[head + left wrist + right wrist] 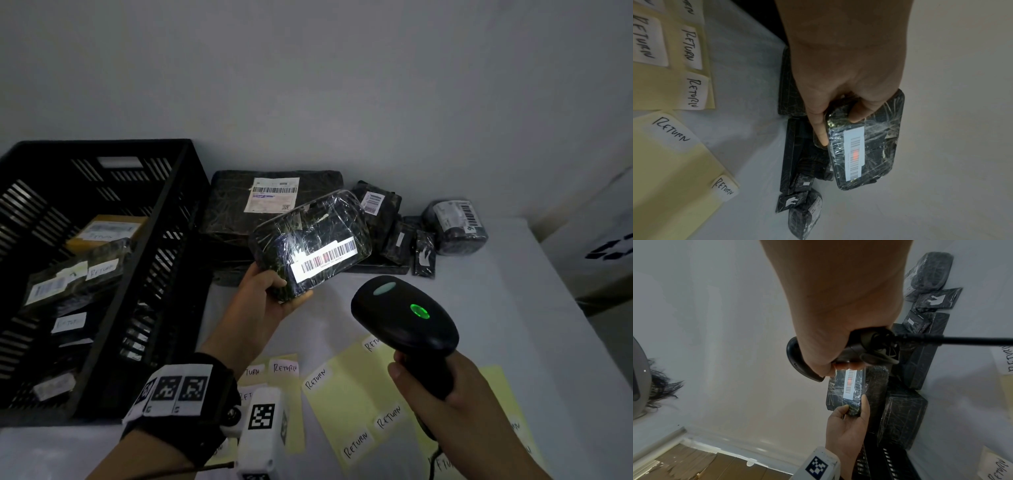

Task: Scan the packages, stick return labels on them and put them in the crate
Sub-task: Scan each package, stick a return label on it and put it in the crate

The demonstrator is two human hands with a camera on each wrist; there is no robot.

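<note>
My left hand (270,294) grips the near end of a black plastic-wrapped package (310,240) and holds it tilted above the table. Its white barcode label (327,258) faces up and is lit, with a red scan line on it (855,154). My right hand (442,383) grips the handle of a black barcode scanner (404,315), whose green light is on, pointed at that label from the near right. The black crate (161,240) stands at the left and holds several packages with "Return" labels (102,269). Yellow sheets with white "Return" labels (356,394) lie near me.
Several black wrapped packages (274,202) lie against the wall behind the held one, with a round bundle (455,228) at the right. The scanner's cable (962,340) runs off toward me. The table's right edge (561,274) drops off beside white furniture.
</note>
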